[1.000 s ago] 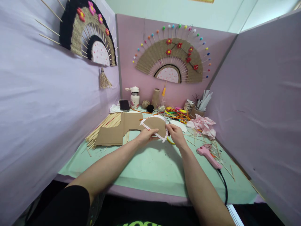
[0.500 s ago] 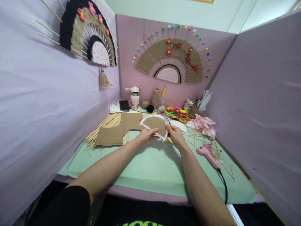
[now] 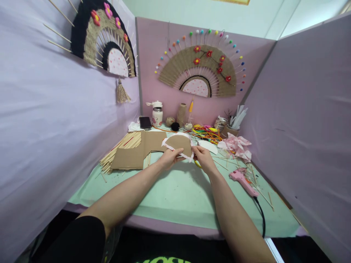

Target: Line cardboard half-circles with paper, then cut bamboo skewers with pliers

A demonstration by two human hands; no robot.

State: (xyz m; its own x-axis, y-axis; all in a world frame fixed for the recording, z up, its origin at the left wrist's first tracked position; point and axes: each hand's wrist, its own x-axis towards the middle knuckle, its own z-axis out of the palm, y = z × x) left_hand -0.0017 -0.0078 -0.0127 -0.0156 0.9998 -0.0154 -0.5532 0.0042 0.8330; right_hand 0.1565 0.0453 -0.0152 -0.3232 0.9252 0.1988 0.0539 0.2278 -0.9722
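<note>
Cardboard half-round (image 3: 178, 142): held between the two hands above the table, brown face up, with a pale pink-and-white margin (image 3: 168, 146) along its edges.
Left hand (image 3: 170, 157): grasps the near edge of the half-round, thumb laid on the brown face.
Right hand (image 3: 202, 155): fingertips pinch the margin at the half-round's right-hand edge.
Change: over the last half second, hands and half-round shift slightly leftward together; both grips stay in place.
Meaning: judged a small adjustment while the right edge is worked; the piece remains in hand.
Beyond the right hand: a white half-round (image 3: 207, 147) lies flat.
Right of the right hand: a pink glue gun (image 3: 244, 182) lies untouched.
Left of the left hand: cut cardboard (image 3: 127, 158) rests on thin sticks (image 3: 122, 144).
</note>
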